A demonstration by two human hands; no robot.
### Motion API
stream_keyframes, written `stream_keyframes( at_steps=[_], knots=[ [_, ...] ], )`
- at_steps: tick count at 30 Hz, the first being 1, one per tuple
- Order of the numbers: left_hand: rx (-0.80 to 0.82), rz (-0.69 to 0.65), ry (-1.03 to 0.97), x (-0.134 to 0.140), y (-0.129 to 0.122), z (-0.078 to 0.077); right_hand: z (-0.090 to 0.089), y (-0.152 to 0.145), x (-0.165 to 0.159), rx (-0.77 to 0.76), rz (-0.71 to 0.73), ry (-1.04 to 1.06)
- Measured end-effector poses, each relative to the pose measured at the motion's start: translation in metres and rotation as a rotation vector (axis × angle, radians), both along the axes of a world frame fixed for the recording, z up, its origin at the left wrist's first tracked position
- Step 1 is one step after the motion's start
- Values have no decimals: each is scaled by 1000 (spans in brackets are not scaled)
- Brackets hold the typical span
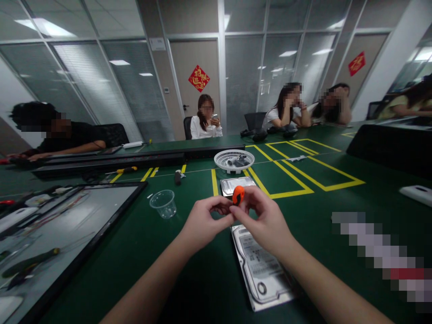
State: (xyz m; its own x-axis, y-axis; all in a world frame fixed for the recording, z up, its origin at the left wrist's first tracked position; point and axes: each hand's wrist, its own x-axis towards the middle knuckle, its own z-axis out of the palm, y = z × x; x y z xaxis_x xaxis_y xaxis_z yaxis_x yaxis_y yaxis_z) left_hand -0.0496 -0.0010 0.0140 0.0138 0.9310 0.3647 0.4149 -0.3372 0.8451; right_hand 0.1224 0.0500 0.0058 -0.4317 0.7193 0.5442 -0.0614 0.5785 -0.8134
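An orange-and-black handle (238, 195), which looks like a screwdriver's, stands up between the fingers of my right hand (261, 213). My left hand (212, 220) is closed at its lower left side, thumb meeting the right fingertips; what it pinches is hidden. Below my hands lies a silver hard drive (259, 265) with a white label, partly covered by my right wrist. Just beyond them a second hard drive (229, 185) rests flat, its near part hidden by the hands.
A clear plastic cup (164, 204) stands left. Behind is a white basket (234, 154) of dark small parts. A screwdriver (126, 170) lies far left, beyond a large flat panel (101, 202) carrying tools. Yellow tape marks the green table (189, 279). Several people sit around it.
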Motion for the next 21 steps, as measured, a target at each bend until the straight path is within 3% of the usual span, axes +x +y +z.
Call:
stream_keyframes(
  at_steps=[21],
  knots=[
    [-2,-20,18,1,-2,2,0,-1,-1,9,3,12]
  ],
)
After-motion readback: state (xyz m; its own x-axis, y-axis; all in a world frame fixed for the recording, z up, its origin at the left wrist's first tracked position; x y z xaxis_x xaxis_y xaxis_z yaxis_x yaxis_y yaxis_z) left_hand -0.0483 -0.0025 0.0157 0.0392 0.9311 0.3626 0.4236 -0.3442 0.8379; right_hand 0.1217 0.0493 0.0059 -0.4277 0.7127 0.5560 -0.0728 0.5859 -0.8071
